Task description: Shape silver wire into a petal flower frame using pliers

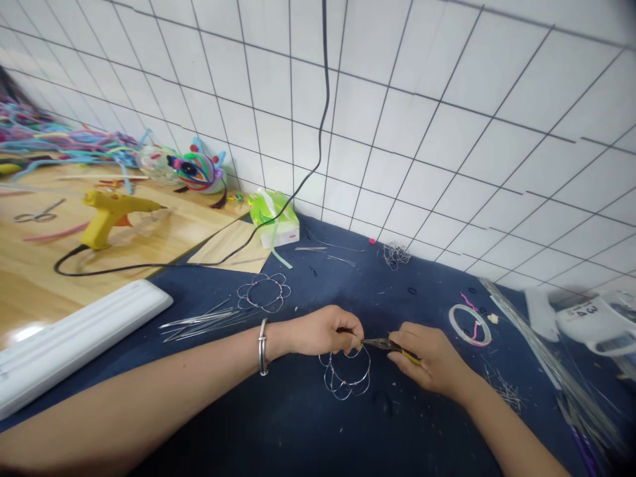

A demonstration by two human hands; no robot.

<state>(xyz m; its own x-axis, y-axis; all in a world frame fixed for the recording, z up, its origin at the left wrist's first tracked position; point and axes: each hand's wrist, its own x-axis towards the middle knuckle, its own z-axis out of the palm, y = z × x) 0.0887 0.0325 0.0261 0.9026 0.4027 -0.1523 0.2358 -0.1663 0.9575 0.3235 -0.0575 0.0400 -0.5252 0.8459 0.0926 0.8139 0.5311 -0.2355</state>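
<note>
A flower-shaped wire frame (348,382), with loops round a ring and small pink spots at its joints, hangs from the pinched fingers of my left hand (325,331). Pliers with yellow-and-black handles (410,356) are gripped in my right hand (430,354). Their jaws meet the wire right at my left fingertips, which hide the exact spot being held. A second wire flower (264,293) lies flat on the dark blue cloth, beyond my left wrist. Beside it rests a bundle of straight wires (201,322).
A yellow glue gun (112,213) lies on the wooden board at left, its black cord (322,99) crossing the cloth and rising along the tiled wall. A tissue pack (274,215) stands at the back. Tape roll (470,324), long wires (541,358) and wire scraps (504,389) lie at right.
</note>
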